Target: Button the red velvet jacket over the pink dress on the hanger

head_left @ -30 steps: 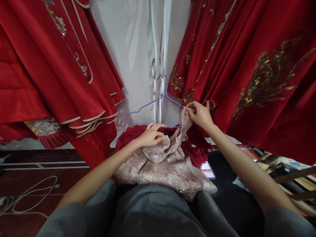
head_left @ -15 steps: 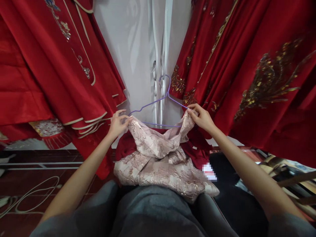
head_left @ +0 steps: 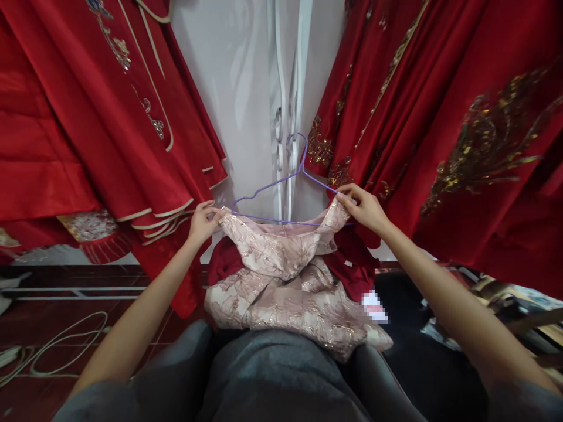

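Observation:
A pale pink brocade dress with a metallic sheen lies over my lap, its neckline raised in front of me. My left hand pinches the left shoulder edge of the dress, just beyond the end of the purple hanger. At the other side, my right hand pinches the right shoulder, close against the hanger's right arm. The hanger's lower bar runs across the dress's neck opening, and its hook points away from me. Dark red cloth lies beneath the dress, near a white tag.
Red garments with trim hang on the left, and red embroidered ones on the right. White cabinet doors stand between them. A pale cable coils on the dark red floor. Something black lies at the right.
My left hand has moved slightly left, drawing the neckline wider and tauter. My right hand keeps its hold on the other shoulder. The hanger stays nearly in place.

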The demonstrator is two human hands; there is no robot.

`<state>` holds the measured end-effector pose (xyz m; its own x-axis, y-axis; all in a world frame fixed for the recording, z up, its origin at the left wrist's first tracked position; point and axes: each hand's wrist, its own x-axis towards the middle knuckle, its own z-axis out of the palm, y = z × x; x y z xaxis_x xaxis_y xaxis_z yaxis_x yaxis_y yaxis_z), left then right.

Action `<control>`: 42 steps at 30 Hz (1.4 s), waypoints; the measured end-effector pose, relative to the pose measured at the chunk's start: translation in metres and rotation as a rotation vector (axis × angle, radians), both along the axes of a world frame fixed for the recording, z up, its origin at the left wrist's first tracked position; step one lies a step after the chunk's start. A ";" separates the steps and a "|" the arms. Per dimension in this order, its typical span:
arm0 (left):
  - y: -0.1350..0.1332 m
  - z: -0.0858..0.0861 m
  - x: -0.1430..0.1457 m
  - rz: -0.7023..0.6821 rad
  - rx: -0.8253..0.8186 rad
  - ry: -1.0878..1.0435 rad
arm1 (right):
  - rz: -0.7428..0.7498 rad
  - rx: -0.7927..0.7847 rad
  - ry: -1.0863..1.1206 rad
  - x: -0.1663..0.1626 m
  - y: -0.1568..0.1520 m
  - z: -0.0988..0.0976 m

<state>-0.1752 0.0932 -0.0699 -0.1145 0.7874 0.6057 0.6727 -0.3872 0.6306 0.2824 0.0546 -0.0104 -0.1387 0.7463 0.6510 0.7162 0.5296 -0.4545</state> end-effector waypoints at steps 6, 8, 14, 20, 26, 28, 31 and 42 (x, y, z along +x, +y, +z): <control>0.008 0.025 0.029 -0.143 0.017 -0.117 | 0.012 0.012 0.020 0.001 0.002 -0.002; 0.010 0.033 0.040 -0.204 0.023 -0.146 | 0.016 0.006 0.025 0.001 0.002 -0.002; 0.002 0.021 0.032 -0.130 -0.029 -0.315 | 0.023 0.017 0.036 0.004 0.004 -0.002; -0.012 -0.011 0.003 -0.028 -0.075 -0.508 | 0.006 0.036 0.015 0.002 0.004 -0.003; -0.003 -0.001 0.013 -0.049 0.031 -0.458 | 0.002 0.030 0.004 0.004 0.002 0.000; 0.002 0.007 0.021 -0.070 0.046 -0.412 | 0.011 0.022 0.013 0.004 0.002 0.001; 0.006 0.027 0.041 -0.152 0.064 -0.279 | 0.032 -0.005 0.044 0.001 0.002 -0.002; 0.005 0.092 0.077 -0.500 -0.056 0.217 | 0.065 -0.052 0.119 0.000 0.010 -0.008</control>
<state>-0.0983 0.0979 0.0225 0.4049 0.7456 0.5293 0.5319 -0.6629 0.5269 0.2823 0.0647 -0.0181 -0.1118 0.7714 0.6265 0.6202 0.5467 -0.5625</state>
